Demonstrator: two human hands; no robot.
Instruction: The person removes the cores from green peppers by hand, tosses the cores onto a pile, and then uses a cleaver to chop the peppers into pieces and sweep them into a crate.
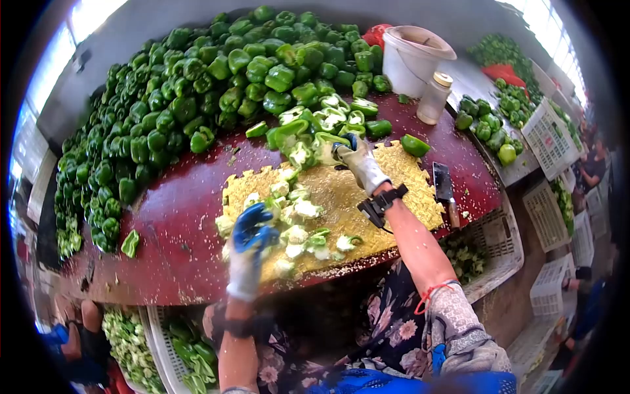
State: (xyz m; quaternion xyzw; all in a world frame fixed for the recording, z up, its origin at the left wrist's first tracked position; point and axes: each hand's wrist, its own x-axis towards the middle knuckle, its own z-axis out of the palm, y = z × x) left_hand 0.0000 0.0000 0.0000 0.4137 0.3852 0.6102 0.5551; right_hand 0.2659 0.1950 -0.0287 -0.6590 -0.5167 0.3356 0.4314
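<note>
Green cut pepper [324,150] just left of my right hand [357,161], likely light, crisp, slick inside, take outer wall; right grip unclear; left hand [249,246] blurred beside pale cores [307,209], can't tell if grasping

Pale, whitish knit gloves with blue-coated fingers are worn on the left hand [251,238] and the right hand [357,157]. The right wrist is circled by a black strap [382,205] fitted with a dark, boxy unit and a thin cable; on the left forearm a dark band [240,326] is blurred. Higher on the right arm, a thin red cord [430,297] is tied beside a grey, pale-patterned sleeve [462,328]. Dark fabric printed with pinkish flowers [394,322] is worn below, with bright blue cloth [420,382] at the lap.
</note>
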